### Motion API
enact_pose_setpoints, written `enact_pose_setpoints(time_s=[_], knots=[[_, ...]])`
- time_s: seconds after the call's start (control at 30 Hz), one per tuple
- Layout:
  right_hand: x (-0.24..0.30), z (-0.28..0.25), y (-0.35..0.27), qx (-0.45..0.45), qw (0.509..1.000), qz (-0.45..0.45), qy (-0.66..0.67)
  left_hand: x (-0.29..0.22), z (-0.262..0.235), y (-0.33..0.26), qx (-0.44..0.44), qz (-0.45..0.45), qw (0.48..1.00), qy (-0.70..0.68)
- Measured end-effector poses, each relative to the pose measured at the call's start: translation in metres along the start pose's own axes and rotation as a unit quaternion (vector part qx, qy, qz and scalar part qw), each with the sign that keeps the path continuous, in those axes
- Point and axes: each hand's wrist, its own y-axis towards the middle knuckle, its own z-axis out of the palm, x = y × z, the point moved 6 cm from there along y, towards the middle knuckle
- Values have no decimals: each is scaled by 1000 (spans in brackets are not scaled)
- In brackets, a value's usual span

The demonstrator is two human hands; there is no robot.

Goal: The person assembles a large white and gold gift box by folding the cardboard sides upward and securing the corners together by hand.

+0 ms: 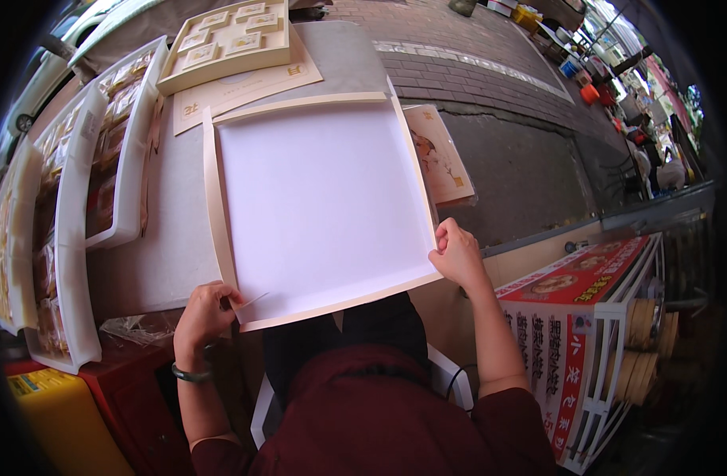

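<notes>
A large shallow cardboard box (324, 198), white inside with narrow cream walls, lies across the table's near edge and reaches over my lap. Its walls stand up, with gaps showing at the far corners. My left hand (206, 312) is closed, pinching the near left corner; a thin pale sliver sticks out beside its fingertips, too fine to make out. At the near right corner, my right hand (456, 252) has its fingers curled over the wall and grips it. What lies under the fingers of both hands is hidden.
Beyond the box, a cream tray (282, 57) of small square packs rests on a flat printed sheet (300, 73). White plastic crates (71, 262) of wrapped goods line the left. Right of the box lies a printed card in clear wrap (443, 155); a red-topped sign rack (574, 270) stands lower right.
</notes>
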Motion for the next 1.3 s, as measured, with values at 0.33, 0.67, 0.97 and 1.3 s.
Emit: enact_pose_setpoints(time_s=[0.33,0.67,0.97,1.3], knots=[[18,18,3,30,985,-43,-167,-1,-1,-1,1,-1,1000,-11],[-11,21,2,44,998,2,-51,2,0,-1,-5,-5,1000,-4],[-7,6,10,33,994,-87,-53,-1,0,0,0,-9,1000,-11],[-5,-8,13,141,989,-36,-20,3,1,1,8,-20,1000,-8]])
